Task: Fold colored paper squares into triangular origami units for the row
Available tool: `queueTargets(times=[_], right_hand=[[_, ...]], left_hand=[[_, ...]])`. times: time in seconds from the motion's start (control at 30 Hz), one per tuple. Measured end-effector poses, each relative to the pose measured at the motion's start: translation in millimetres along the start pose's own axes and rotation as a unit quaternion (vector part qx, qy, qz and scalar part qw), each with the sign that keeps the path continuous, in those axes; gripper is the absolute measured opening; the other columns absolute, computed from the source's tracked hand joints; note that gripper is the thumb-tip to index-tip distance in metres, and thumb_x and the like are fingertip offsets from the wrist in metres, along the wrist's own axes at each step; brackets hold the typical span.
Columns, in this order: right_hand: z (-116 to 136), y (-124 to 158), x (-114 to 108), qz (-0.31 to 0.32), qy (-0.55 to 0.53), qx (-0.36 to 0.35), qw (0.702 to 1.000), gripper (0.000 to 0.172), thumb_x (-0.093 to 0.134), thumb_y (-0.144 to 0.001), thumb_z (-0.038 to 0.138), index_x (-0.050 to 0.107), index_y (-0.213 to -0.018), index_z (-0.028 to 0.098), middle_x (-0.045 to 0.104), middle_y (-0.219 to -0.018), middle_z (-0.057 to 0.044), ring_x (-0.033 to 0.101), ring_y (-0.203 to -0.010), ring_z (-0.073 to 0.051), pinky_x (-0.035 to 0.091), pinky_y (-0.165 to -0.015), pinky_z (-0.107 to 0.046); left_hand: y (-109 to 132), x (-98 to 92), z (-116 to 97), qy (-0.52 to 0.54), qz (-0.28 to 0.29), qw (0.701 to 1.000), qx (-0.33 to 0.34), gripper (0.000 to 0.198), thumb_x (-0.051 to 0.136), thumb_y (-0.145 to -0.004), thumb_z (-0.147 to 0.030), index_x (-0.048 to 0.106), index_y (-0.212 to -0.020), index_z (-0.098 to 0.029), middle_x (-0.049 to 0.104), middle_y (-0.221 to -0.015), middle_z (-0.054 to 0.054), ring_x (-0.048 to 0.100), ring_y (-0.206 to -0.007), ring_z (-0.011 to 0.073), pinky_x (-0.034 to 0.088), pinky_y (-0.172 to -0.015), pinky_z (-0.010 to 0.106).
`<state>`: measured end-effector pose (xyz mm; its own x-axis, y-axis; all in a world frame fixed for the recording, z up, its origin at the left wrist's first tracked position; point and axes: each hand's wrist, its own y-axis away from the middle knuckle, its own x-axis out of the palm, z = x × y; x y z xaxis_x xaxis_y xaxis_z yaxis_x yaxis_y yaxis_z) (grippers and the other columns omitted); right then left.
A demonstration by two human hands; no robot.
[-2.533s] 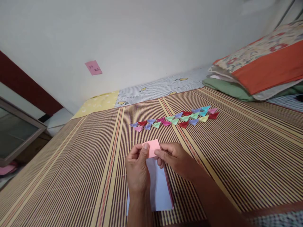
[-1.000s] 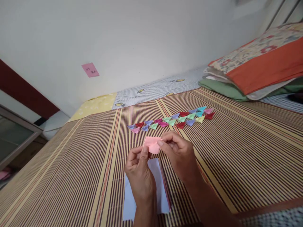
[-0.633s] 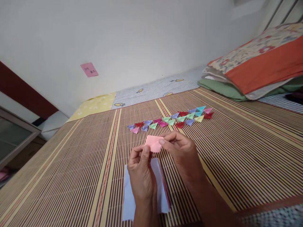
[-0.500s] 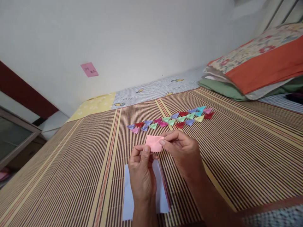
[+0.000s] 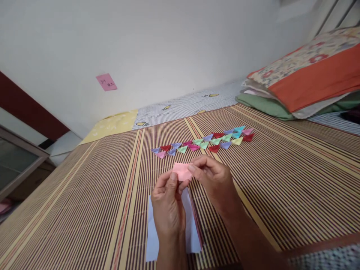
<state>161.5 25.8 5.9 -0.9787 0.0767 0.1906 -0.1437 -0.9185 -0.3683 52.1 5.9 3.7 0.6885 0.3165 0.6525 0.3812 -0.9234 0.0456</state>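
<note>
My left hand (image 5: 168, 204) and my right hand (image 5: 215, 180) both pinch a small folded pink paper (image 5: 182, 171) just above the striped bamboo mat (image 5: 84, 195). The left thumb and fingers grip its lower left edge; the right thumb and forefinger hold its right side. Under my hands lies a stack of paper sheets (image 5: 153, 236) with a pale blue sheet on top and a red edge on the right. Beyond the pink paper, a double row of several small folded paper triangles (image 5: 204, 141) in purple, red, green, blue and pink stretches across the mat.
Folded blankets and a pillow with an orange band (image 5: 306, 78) are piled at the back right. A pink note (image 5: 106, 82) is stuck on the white wall. A patterned sheet (image 5: 180, 107) runs along the wall. At the far left stands a glass-fronted frame (image 5: 17, 165).
The pink paper went from a flat rectangle to a narrower folded piece. My right hand shifted up along its right side, and both hands stayed pinched on it.
</note>
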Motion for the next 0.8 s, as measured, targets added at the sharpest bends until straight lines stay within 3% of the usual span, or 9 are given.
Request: queueTargets(times=[0.2,0.37,0.5,0.63,0.8], right_hand=[[-3,4,5,0.001,0.006,-0.027,1.000,0.016,0.068,-0.087,0.017,0.064,-0.072,0.021,0.068,-0.085,-0.001,0.064,-0.084,-0.017,0.051,-0.078,-0.031],[-6,5,5,-0.025,0.001,-0.046,0.999,0.014,0.070,-0.085,0.013,0.066,-0.074,0.022,0.070,-0.086,-0.002,0.068,-0.087,-0.019,0.053,-0.081,-0.033],[-1,5,3,-0.028,0.022,-0.064,0.997,0.016,0.071,-0.084,0.011,0.066,-0.073,0.022,0.071,-0.085,-0.001,0.068,-0.085,-0.018,0.053,-0.081,-0.033],[6,7,4,-0.015,0.030,-0.081,0.996,0.016,0.071,-0.084,0.012,0.065,-0.073,0.022,0.072,-0.085,-0.001,0.069,-0.084,-0.018,0.054,-0.078,-0.033],[8,8,9,-0.015,0.000,-0.057,0.998,0.013,0.072,-0.082,0.011,0.066,-0.080,0.022,0.072,-0.084,-0.002,0.069,-0.083,-0.019,0.055,-0.078,-0.033]], left_hand=[[1,-0.4,1,0.028,-0.021,0.999,0.000,0.028,0.095,-0.059,-0.023,0.077,-0.078,-0.016,0.077,-0.075,0.002,0.072,-0.063,0.0116,0.061,-0.059,0.017],[1,-0.6,-2,0.041,-0.033,0.998,-0.036,0.034,0.098,-0.053,-0.024,0.076,-0.077,-0.016,0.076,-0.076,0.002,0.071,-0.064,0.0113,0.059,-0.056,0.016],[1,0.7,1,0.029,0.003,0.998,-0.048,0.032,0.097,-0.057,-0.029,0.076,-0.077,-0.017,0.075,-0.075,0.002,0.068,-0.064,0.0104,0.056,-0.059,0.017],[3,1.4,4,0.000,0.048,0.999,-0.003,0.026,0.094,-0.064,-0.029,0.073,-0.072,-0.015,0.067,-0.064,-0.002,0.057,-0.056,0.0062,0.050,-0.058,0.015],[2,-0.6,2,-0.002,0.050,0.999,-0.016,0.027,0.094,-0.063,-0.031,0.074,-0.071,-0.015,0.070,-0.070,0.001,0.063,-0.066,0.0102,0.053,-0.068,0.020]])
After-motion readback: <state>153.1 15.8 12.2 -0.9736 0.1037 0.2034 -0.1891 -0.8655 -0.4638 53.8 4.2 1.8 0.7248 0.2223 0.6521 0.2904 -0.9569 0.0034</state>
